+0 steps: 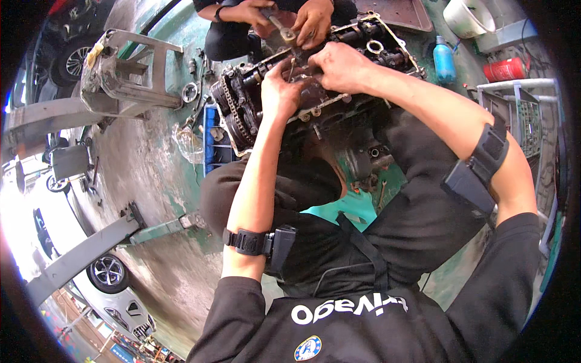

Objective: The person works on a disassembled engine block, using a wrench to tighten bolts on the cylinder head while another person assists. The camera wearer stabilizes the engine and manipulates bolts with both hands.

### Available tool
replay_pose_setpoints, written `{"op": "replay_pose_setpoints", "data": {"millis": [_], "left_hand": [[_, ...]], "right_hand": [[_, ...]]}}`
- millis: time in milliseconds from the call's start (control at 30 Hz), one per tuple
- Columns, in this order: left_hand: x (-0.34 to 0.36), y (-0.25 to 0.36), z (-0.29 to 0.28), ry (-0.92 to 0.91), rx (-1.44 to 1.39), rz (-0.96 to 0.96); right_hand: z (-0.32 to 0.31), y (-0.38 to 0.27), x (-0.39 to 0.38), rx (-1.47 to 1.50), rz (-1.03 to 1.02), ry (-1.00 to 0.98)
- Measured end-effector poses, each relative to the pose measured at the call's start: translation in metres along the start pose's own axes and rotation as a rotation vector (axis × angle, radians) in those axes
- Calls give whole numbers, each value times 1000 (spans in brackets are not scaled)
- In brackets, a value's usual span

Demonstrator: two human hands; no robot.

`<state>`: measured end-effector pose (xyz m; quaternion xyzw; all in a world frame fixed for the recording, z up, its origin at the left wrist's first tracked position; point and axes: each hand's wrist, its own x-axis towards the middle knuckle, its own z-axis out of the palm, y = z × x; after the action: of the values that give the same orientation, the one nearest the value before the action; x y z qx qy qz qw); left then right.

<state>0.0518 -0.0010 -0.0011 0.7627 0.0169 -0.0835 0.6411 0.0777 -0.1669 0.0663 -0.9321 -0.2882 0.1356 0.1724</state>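
Note:
A greasy, dark engine (327, 100) with an exposed timing chain (233, 112) stands before my knees. Over its upper face my left hand (282, 91) is closed, fingers bent beside a thin metal piece standing upright. Whatever it grips is too small to make out. Just to the right, my right hand (342, 66) is closed with its fingertips down at the engine; anything between them is hidden. Across the engine, a co-worker's hands (311, 23) hold a ratchet wrench (281, 27), its head close to my fingers.
At left are a blue tray (210, 139), a clear plastic bag (189, 144) and a worn metal stand (130, 81). To the right stand a blue bottle (444, 63), a red cylinder (506, 69) and a white bucket (467, 18). A wrench (382, 192) lies between my legs.

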Motion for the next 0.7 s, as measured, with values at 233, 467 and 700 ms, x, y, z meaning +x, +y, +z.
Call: {"op": "replay_pose_setpoints", "data": {"millis": [233,467,700], "left_hand": [[4,1,7,-29,241,-89],[7,2,7,-62,202,-132],[7,-9,5,-41,119,-75]], "right_hand": [[-11,12,1,162,40,-58],[-2,14,-4,147,-67,-20],[10,17,-5,63,-112,-17]]}}
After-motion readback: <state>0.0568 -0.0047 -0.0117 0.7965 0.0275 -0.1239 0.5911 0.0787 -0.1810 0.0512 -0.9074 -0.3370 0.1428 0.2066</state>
